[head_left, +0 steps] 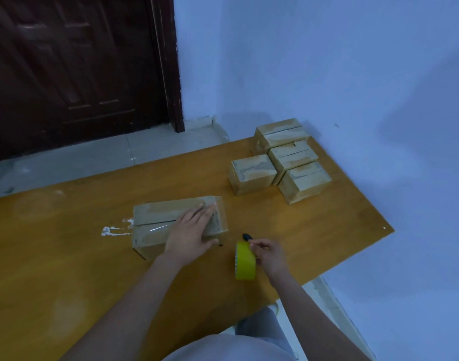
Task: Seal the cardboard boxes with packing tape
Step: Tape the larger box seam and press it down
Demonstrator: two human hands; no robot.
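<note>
A cardboard box (155,217) lies on the orange table (67,256) in front of me, its top seam partly covered with clear tape. My left hand (194,230) rests flat on the right end of the box top, fingers straight. To its right stands a yellow roll of packing tape (245,261) on edge. My right hand (268,254) is beside the roll and pinches a small black-tipped tool (247,237) that points up and left over the roll.
Several small taped cardboard boxes (280,162) are grouped at the table's far right corner by the blue wall. White smears (116,229) mark the table left of the box. A dark door (74,74) and grey floor lie beyond the table.
</note>
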